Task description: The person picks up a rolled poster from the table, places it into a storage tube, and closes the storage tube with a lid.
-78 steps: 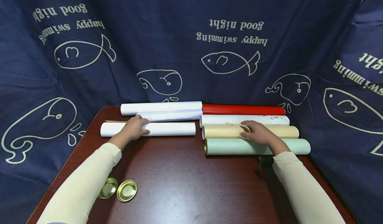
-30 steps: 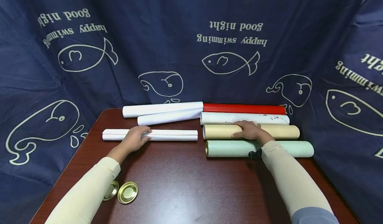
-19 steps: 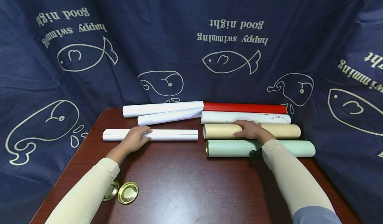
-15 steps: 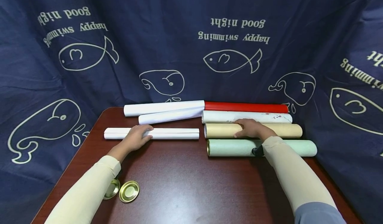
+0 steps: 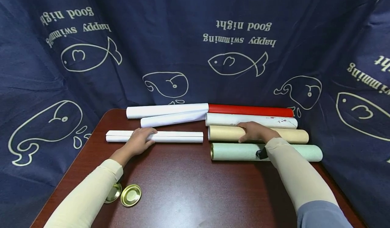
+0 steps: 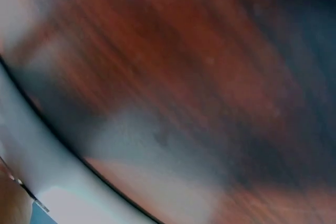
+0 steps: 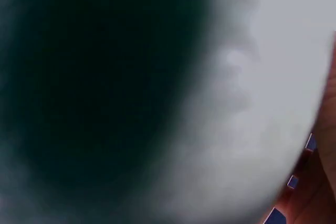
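Note:
In the head view my left hand (image 5: pixel 139 141) lies over a rolled sheet of white paper (image 5: pixel 178 137), fingers across its top and thumb at the near side. To the right, my right hand (image 5: pixel 253 132) spans a beige cardboard tube (image 5: pixel 225 133), with the thumb on its near side and the other fingers over the far side. A pale green tube (image 5: pixel 233 151) with a gold-coloured end lies under the right wrist. Just behind the beige tube is a white tube with a reddish branch pattern (image 5: pixel 256 120). Both wrist views are badly blurred; some right fingers (image 7: pixel 315 182) show at one edge.
Along the back lie a red roll (image 5: pixel 250 110), a white roll (image 5: pixel 167 110) and a thinner white roll (image 5: pixel 173 118) set at a slant. Two gold metal lids (image 5: pixel 131 195) rest near the left forearm. A dark blue curtain (image 5: pixel 195 52) hangs around the brown table (image 5: pixel 182 177).
My left hand has drawn the front white roll nearer, away from the white rolls behind it. The right hand has shifted a little left along the beige tube. The last half second shows almost no movement.

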### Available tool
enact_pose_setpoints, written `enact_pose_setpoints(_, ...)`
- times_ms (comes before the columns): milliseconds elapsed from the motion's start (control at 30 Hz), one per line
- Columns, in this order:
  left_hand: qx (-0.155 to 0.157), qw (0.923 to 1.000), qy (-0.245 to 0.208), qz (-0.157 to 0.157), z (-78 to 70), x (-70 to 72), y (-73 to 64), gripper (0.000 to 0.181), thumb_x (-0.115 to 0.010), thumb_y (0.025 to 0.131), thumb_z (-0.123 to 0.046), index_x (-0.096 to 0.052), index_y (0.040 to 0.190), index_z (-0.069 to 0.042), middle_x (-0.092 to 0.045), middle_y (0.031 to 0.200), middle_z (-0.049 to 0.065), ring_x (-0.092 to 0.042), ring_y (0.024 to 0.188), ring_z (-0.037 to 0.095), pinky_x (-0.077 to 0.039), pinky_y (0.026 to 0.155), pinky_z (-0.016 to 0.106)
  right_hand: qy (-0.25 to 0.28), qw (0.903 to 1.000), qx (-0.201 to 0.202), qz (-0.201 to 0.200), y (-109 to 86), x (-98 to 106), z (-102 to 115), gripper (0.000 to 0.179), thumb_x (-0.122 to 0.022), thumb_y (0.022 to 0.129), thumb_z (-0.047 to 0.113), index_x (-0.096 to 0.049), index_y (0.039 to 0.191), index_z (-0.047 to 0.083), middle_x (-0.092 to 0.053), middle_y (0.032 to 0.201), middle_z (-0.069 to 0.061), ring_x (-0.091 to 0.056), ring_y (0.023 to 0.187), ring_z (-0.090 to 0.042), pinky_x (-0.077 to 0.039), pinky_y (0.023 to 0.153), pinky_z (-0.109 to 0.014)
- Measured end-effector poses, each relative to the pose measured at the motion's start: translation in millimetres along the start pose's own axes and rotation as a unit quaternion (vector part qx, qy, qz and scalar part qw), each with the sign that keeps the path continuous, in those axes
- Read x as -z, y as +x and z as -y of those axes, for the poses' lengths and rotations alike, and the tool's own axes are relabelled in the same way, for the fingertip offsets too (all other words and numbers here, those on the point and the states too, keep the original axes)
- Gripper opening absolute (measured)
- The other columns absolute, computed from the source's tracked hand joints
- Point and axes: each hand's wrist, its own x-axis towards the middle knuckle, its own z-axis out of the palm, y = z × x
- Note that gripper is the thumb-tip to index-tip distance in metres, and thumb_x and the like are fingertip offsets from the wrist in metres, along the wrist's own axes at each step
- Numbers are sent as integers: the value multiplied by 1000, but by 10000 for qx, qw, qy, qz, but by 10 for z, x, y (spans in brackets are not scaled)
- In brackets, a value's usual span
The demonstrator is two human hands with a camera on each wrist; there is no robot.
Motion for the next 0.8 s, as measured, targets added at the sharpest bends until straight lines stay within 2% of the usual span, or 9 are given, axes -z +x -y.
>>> enact_pose_setpoints(200, 75, 10000, 36, 24, -19, 123, -54, 29, -75, 89, -10, -61, 114, -5, -64, 118, 15, -56, 117, 37, -32, 101, 68, -645, 9972, 286, -258, -19, 53, 32, 72, -85, 78, 32, -54, 138, 8, -64, 104, -5, -57, 94, -24, -46, 85, -46)
enact_pose_setpoints(300, 28, 9999, 32, -113, -43, 241, -67, 28, -75, 88, -8, -61, 113, -4, -63, 117, 15, -56, 116, 37, -31, 102, 70, -934, 9926, 475, -621, -34, 104, 44, 75, -87, 76, 33, -53, 138, 8, -64, 111, -8, -58, 96, -25, -46, 84, -46)
enact_pose_setpoints(367, -152, 9995, 74, -283, -65, 310, -63, 28, -75, 87, -7, -61, 111, -4, -62, 115, 15, -58, 112, 37, -34, 100, 68, -1056, 9893, 535, -849, -73, 154, 61, 75, -88, 75, 32, -54, 137, 7, -63, 110, -9, -57, 95, -27, -46, 82, -46)
enact_pose_setpoints(500, -742, 9954, 228, -565, -127, 402, -86, 28, -78, 84, -6, -64, 108, -3, -64, 113, 15, -62, 105, 36, -45, 93, 58, -1361, 9815, 586, -1214, -241, 254, 139, 75, -88, 72, 32, -56, 135, 7, -61, 111, -13, -55, 99, -33, -47, 84, -49)
enact_pose_setpoints(567, -925, 9933, 342, -605, -157, 429, -137, 28, -79, 84, -6, -66, 109, -3, -64, 115, 16, -63, 105, 36, -48, 89, 55, -1495, 9777, 599, -1351, -350, 289, 206, 77, -88, 72, 33, -55, 136, 7, -60, 112, -15, -55, 101, -35, -47, 84, -53)
enact_pose_setpoints(700, -855, 9936, 494, -552, -190, 490, -289, 30, -78, 85, -8, -66, 111, -5, -64, 119, 14, -61, 110, 34, -45, 94, 56, -1671, 9678, 785, -1710, -533, 305, 342, 76, -89, 71, 34, -57, 134, 8, -60, 108, -14, -55, 98, -34, -48, 80, -52)
enact_pose_setpoints(800, -776, 9944, 432, -569, -225, 494, -400, 30, -78, 85, -9, -66, 112, -6, -64, 120, 13, -61, 112, 32, -44, 95, 57, -1796, 9596, 887, -1976, -738, 247, 438, 75, -90, 68, 36, -59, 131, 9, -61, 104, -12, -57, 93, -32, -48, 74, -49)
